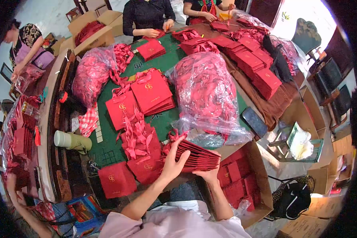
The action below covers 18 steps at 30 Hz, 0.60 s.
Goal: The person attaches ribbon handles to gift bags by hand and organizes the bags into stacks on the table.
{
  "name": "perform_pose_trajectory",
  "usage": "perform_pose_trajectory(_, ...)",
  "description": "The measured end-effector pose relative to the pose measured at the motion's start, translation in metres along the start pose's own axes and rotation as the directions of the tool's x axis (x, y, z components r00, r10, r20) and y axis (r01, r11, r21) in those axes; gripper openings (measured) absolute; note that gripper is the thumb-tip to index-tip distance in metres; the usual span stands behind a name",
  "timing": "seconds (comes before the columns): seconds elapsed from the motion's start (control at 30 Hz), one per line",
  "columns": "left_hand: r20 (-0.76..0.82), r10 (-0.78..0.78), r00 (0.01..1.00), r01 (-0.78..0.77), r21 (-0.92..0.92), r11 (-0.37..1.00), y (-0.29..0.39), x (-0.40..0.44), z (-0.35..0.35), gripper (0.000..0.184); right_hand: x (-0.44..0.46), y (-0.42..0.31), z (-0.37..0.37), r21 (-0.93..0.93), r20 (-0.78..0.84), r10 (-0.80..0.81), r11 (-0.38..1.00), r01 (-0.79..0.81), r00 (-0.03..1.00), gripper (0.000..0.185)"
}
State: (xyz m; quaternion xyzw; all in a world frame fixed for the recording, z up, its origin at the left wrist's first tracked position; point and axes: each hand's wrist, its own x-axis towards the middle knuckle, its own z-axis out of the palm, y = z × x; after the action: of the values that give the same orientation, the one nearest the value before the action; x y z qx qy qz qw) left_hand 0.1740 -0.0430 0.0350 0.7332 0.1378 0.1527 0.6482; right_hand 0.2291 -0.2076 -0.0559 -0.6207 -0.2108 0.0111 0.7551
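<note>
My left hand (175, 159) grips the left side of a thick stack of red bags (196, 156), its thumb and fingers pressed on them. My right hand (209, 171) holds the same stack from below at its right end; part of its fingers is hidden under it. Red ribbons bunch at the stack's upper left. Left of the stack lie ribboned red bags (144, 139) and a flat red bag (117, 179) at the green table's near edge. An open carton (261, 174) with red bags inside stands just right of my right hand.
A large clear sack of red ribbons (206, 89) stands beyond the stack, with a dark phone (254, 122) to its right. A pale green bottle (72, 141) lies at left. People work across the table and at far left. A black bag (295, 198) lies at lower right.
</note>
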Motion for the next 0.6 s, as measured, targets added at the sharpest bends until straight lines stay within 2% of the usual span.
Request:
perform_pose_trajectory(0.07,0.034,-0.01,0.999,0.011,-0.017,1.0,-0.006,0.001,-0.003,0.055,0.001,-0.001,0.002,0.027,-0.015,0.008,1.0,-0.008,1.0,0.097)
perform_pose_trajectory(0.13,0.111,-0.07,0.991,0.084,-0.134,0.987,-0.009,0.001,-0.007,0.058,0.002,-0.005,0.005,0.001,-0.023,-0.004,1.0,0.004,1.0,0.097)
perform_pose_trajectory(0.27,0.168,-0.042,0.985,0.067,-0.147,0.987,-0.016,0.003,-0.013,0.064,0.001,-0.001,0.003,-0.014,-0.024,-0.019,1.0,0.019,1.0,0.099)
perform_pose_trajectory(0.33,0.276,0.042,0.96,0.005,-0.169,0.986,-0.007,0.003,-0.021,0.074,0.002,0.001,0.001,0.023,0.013,0.014,1.0,-0.014,1.0,0.1)
perform_pose_trajectory(0.37,0.367,0.015,0.93,0.042,-0.147,0.988,0.0,0.005,-0.03,0.1,0.0,0.001,0.001,0.065,-0.006,0.037,0.997,-0.037,0.999,0.101)
perform_pose_trajectory(0.4,0.367,0.017,0.93,0.04,-0.146,0.988,0.0,0.006,-0.035,0.1,0.0,0.001,0.001,0.066,-0.006,0.035,0.997,-0.035,0.999,0.101)
perform_pose_trajectory(0.47,0.479,0.165,0.862,-0.213,0.047,0.976,-0.003,0.007,-0.043,0.124,-0.002,0.002,-0.002,0.082,0.017,0.09,0.992,-0.091,0.996,0.103)
perform_pose_trajectory(0.5,0.508,0.175,0.843,-0.263,0.106,0.959,-0.006,0.009,-0.046,0.138,-0.002,0.004,-0.001,0.099,0.005,0.064,0.993,-0.064,0.998,0.103)
perform_pose_trajectory(0.53,0.509,0.175,0.843,-0.263,0.106,0.959,-0.01,0.01,-0.046,0.138,-0.002,0.004,-0.001,0.1,0.004,0.064,0.993,-0.064,0.998,0.103)
perform_pose_trajectory(0.6,0.501,0.25,0.829,-0.37,0.155,0.916,-0.014,0.012,-0.045,0.133,-0.002,0.003,-0.002,0.082,0.01,0.046,0.996,-0.047,0.999,0.103)
